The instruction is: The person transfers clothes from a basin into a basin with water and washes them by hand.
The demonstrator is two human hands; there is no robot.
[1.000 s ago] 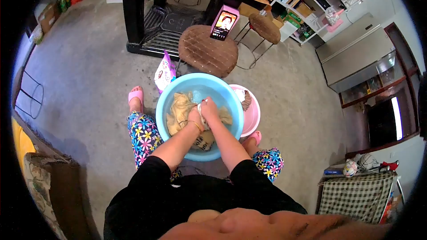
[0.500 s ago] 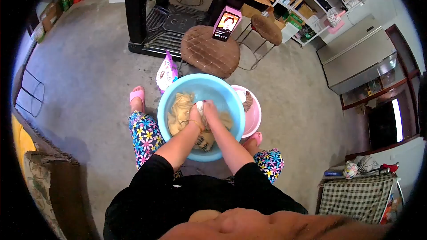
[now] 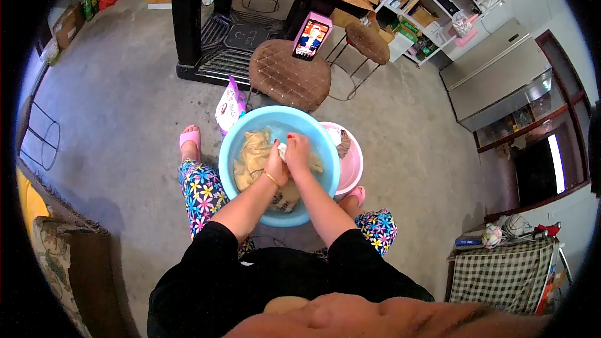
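Observation:
A blue basin [image 3: 229,181] stands on the floor between my feet, with water and tan cloth [image 3: 253,153] in it. Over the basin my left hand [image 3: 276,164] and my right hand [image 3: 297,152] are pressed close together. Both are closed on a small white cloth [image 3: 282,151], which shows between the fingers. A darker patterned piece of cloth lies under my wrists, partly hidden. Right beside the blue basin is a pink basin [image 3: 357,164] with white and brown cloth [image 3: 342,142] in it.
A white and purple bag [image 3: 229,107] stands behind the blue basin. Beyond it is a brown padded stool [image 3: 290,75] with a lit phone [image 3: 311,39] on it. A black-framed table [image 3: 188,31] stands farther back, shelves [image 3: 432,25] at the back right, a checked cloth [image 3: 501,278] at the lower right.
My hands have come up slightly and turned around the white cloth, pressing closer together. The picture on the phone has changed. The whole view has shifted slightly.

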